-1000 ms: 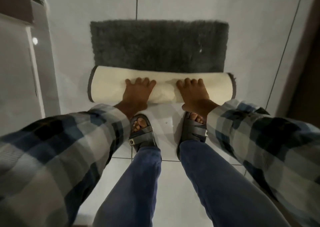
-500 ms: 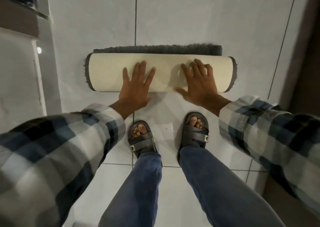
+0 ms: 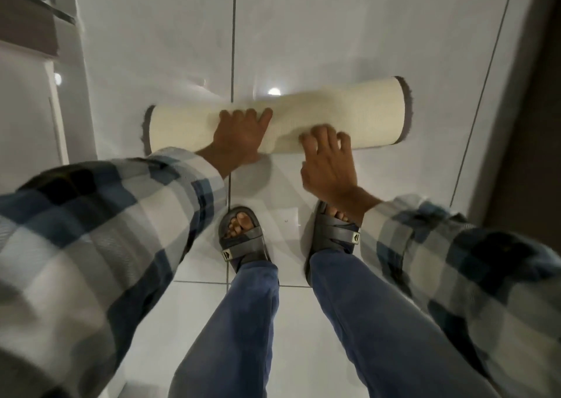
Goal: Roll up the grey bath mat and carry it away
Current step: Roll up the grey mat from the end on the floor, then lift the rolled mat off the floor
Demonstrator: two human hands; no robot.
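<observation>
Bath mat (image 3: pixel 358 118), fully rolled with its cream backing outward and only a grey pile fringe showing at each end, lay on the white tiled floor (image 3: pixel 334 33) with its long axis running left to right across the person, its right end tilted slightly farther away. Left hand (image 3: pixel 239 136) pressed on the roll left of its middle, its fingers (image 3: pixel 258 116) draped together over the top toward the far side. Right hand (image 3: pixel 329 160) sat at the near edge just right of the middle, its fingers (image 3: pixel 318 135) spread and curled, touching the roll but not yet closed round it. Both hands were about equally near, so the lift probably turned on the right fingers hooking under the near side. Sandalled feet (image 3: pixel 243 239) stood just behind on the floor.
</observation>
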